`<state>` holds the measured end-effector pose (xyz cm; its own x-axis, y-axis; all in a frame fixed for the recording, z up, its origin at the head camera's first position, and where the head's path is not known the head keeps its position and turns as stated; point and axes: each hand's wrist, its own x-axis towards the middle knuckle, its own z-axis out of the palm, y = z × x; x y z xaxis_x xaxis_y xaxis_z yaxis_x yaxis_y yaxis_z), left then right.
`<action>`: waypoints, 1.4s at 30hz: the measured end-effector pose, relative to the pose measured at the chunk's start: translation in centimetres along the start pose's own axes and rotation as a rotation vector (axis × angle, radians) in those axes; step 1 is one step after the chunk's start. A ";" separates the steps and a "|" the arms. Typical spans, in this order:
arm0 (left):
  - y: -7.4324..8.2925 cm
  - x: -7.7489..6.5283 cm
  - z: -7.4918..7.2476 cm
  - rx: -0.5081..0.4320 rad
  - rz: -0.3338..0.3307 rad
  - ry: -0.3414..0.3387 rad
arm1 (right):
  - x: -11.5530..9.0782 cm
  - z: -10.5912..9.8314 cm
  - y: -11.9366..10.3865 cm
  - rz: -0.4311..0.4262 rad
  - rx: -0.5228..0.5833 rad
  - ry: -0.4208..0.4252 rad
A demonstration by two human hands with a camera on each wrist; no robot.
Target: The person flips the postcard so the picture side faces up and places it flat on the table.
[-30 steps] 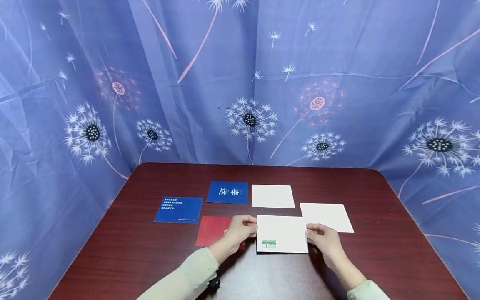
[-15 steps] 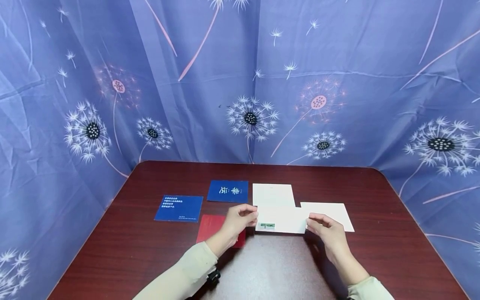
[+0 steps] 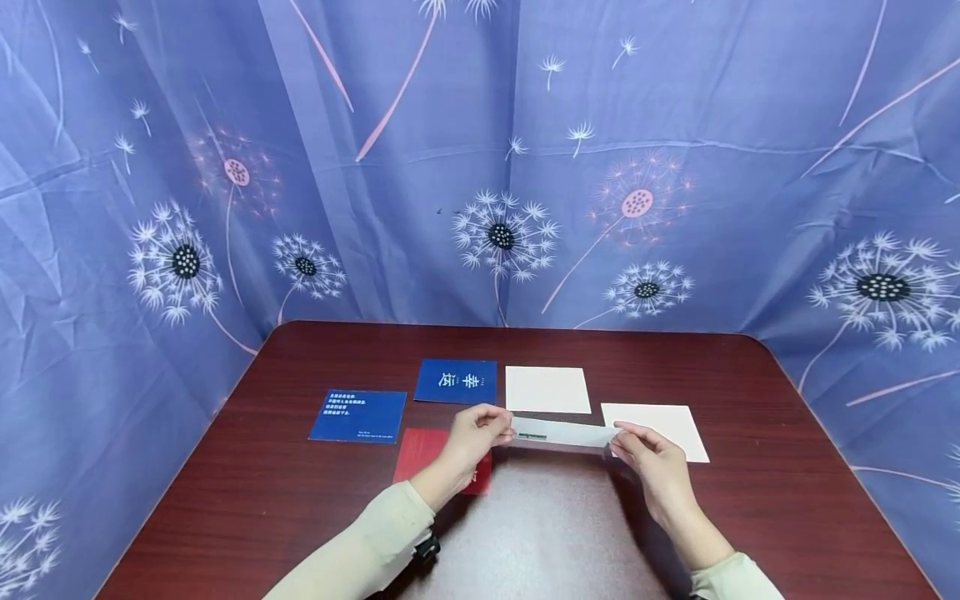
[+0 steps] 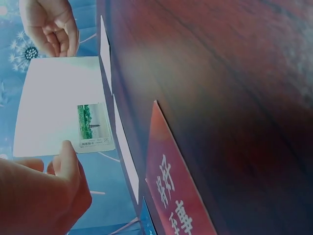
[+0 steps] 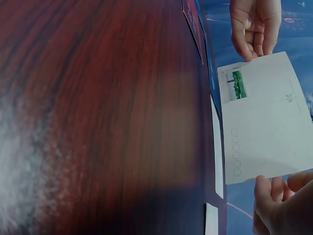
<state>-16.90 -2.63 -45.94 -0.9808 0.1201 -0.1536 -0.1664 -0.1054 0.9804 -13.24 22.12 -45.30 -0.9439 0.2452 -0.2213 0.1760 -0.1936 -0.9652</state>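
Both hands hold a white postcard by its opposite short edges, above the table. Its left edge is pinched by my left hand, its right edge by my right hand. From the head view the card looks like a thin strip, tilted almost edge-on. A green landscape stamp is printed in one corner, and the right wrist view shows a row of small circles along one edge. Under the left hand lies a red card with white characters, partly covered.
Two blue cards, one with lines of text and one with large characters, lie at left and back. Two white cards, a back one and a right one, lie beyond the postcard. A dandelion-patterned curtain encloses the dark wooden table.
The postcard has gone from facing the head camera to nearly edge-on, its near edge swinging up and away. Both hands keep their hold; the left has risen slightly in view.
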 end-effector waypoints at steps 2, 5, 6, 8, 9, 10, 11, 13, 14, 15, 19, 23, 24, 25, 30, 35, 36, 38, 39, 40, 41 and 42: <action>-0.1 0.1 -0.1 0.016 0.004 -0.002 | 0.0 0.1 0.0 -0.001 -0.001 -0.001; -0.3 0.2 -0.2 0.036 -0.005 -0.008 | -0.1 0.1 0.0 -0.004 -0.008 0.003; -0.3 0.2 -0.2 0.043 -0.012 -0.009 | -0.1 0.2 0.0 -0.005 -0.017 0.005; -0.3 0.2 -0.3 0.060 -0.024 -0.011 | -0.1 0.2 0.1 -0.009 -0.046 0.010; -0.4 0.2 -0.3 0.070 -0.029 -0.013 | -0.1 0.3 0.1 -0.010 -0.064 0.015; -0.4 0.2 -0.3 0.081 -0.031 -0.014 | -0.2 0.3 0.2 -0.007 -0.078 0.019; -0.5 0.2 -0.3 0.092 -0.030 -0.015 | -0.2 0.3 0.2 -0.006 -0.089 0.021; -0.6 0.2 -0.4 0.102 -0.018 -0.017 | -0.2 0.3 0.3 0.002 -0.085 0.020; -0.6 0.2 -0.4 0.100 -0.011 -0.020 | -0.2 0.4 0.3 0.004 -0.089 0.019; -0.7 0.2 -0.4 0.098 -0.007 -0.020 | -0.2 0.4 0.3 0.008 -0.092 0.017; -0.8 0.1 -0.3 0.112 0.004 -0.016 | -0.1 0.4 0.4 0.011 -0.110 0.004; -0.7 -0.1 -0.2 0.179 0.001 0.001 | 0.0 0.4 0.6 0.016 -0.130 -0.005; -0.9 0.0 -0.2 0.190 0.006 0.000 | 0.0 0.3 0.6 0.018 -0.139 -0.004; -1.0 0.1 -0.2 0.196 0.012 -0.005 | 0.0 0.3 0.6 0.020 -0.152 -0.002; -0.9 0.7 -0.4 0.280 0.053 -0.069 | 0.3 0.0 0.8 0.024 -0.275 -0.008; -0.3 1.3 -0.6 0.431 0.051 -0.108 | 0.5 -0.1 1.4 0.041 -0.346 -0.037; -0.3 1.4 -0.6 0.451 0.041 -0.112 | 0.6 -0.1 1.5 0.043 -0.356 -0.042; -0.6 1.7 -0.6 0.480 0.026 -0.120 | 0.6 -0.1 1.6 0.040 -0.378 -0.061; -0.7 1.8 -0.6 0.490 0.018 -0.122 | 0.6 -0.1 1.7 0.039 -0.394 -0.064; -0.9 1.9 -0.6 0.500 0.008 -0.122 | 0.7 -0.1 1.7 0.037 -0.413 -0.067; -1.1 1.9 -0.5 0.512 0.000 -0.121 | 0.7 -0.2 1.8 0.035 -0.434 -0.071; -1.2 2.0 -0.5 0.520 -0.009 -0.120 | 0.7 -0.2 1.8 0.032 -0.457 -0.076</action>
<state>-18.69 -2.73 -47.51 -0.9562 0.2337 -0.1764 -0.0723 0.3955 0.9156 -13.55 22.13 -47.25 -0.9508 0.1728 -0.2573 0.2943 0.2430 -0.9243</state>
